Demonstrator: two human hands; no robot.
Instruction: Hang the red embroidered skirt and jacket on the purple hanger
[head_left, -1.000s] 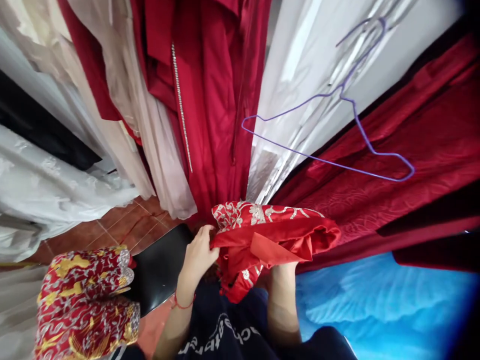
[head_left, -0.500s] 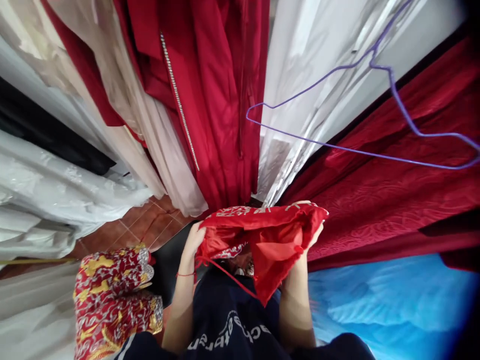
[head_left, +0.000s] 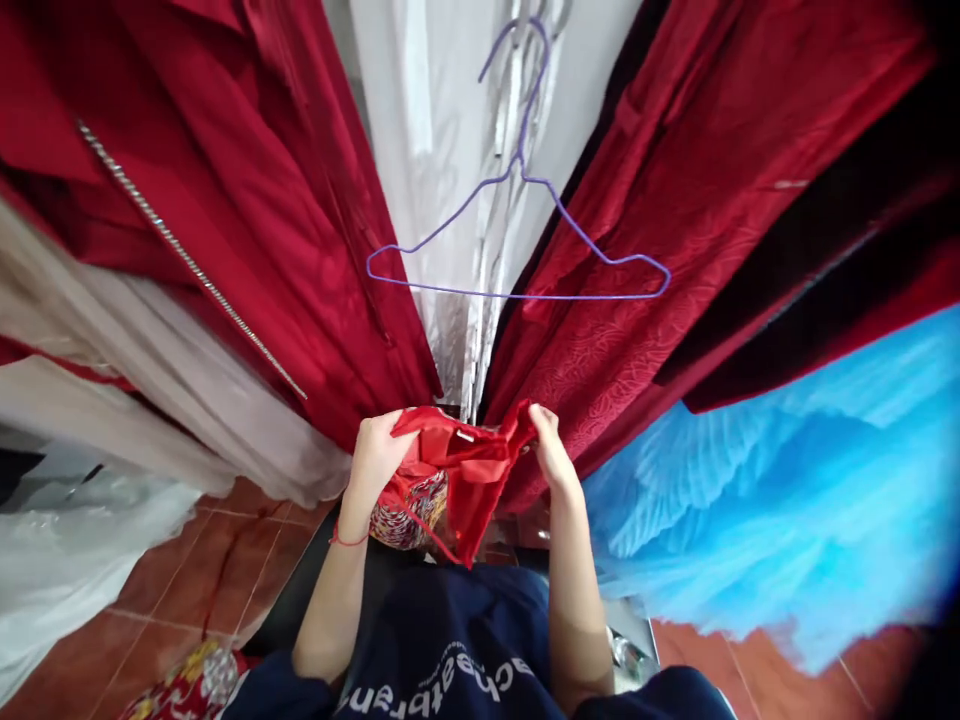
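Between my two hands a red skirt [head_left: 480, 470] is held by its top edge, with the opening facing me. Its smooth lining, a small white label and a thin red tie string show. Patterned cloth [head_left: 409, 515] in red, white and gold hangs below the edge on the left. My left hand [head_left: 379, 450], with a red string on its wrist, is closed on the left end of the edge. The right end is pinched by my right hand [head_left: 547, 440]. Beyond them a purple wire hanger [head_left: 519, 230] hangs bare.
Red gowns [head_left: 300, 200] hang at the left, white dresses [head_left: 442, 150] behind the hanger. To the right are a patterned dark red dress [head_left: 592, 330] and a blue feathered one [head_left: 750, 480]. A folded embroidered garment [head_left: 191, 685] lies at lower left above the tiled floor [head_left: 202, 560].
My view has turned right, bringing the hanger to the middle. My hands now hold the skirt's top edge at its two ends, and its white label has come into sight.
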